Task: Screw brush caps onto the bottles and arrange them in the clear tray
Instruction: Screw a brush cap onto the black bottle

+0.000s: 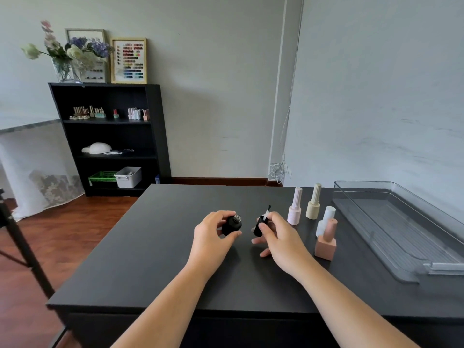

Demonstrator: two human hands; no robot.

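My left hand grips a round black bottle with its silver neck open and tilted up, just above the black table. My right hand holds a black brush cap a short way right of the bottle; its white stem and dark brush tip point up and away. To the right stand capped bottles: a pale pink one, a cream one, a white one and a square peach one. The clear tray lies at the far right with nothing in it.
A black shelf unit stands against the far wall with small bottles, a white lamp and bins on it. A black tripod leg crosses the wooden floor at the left.
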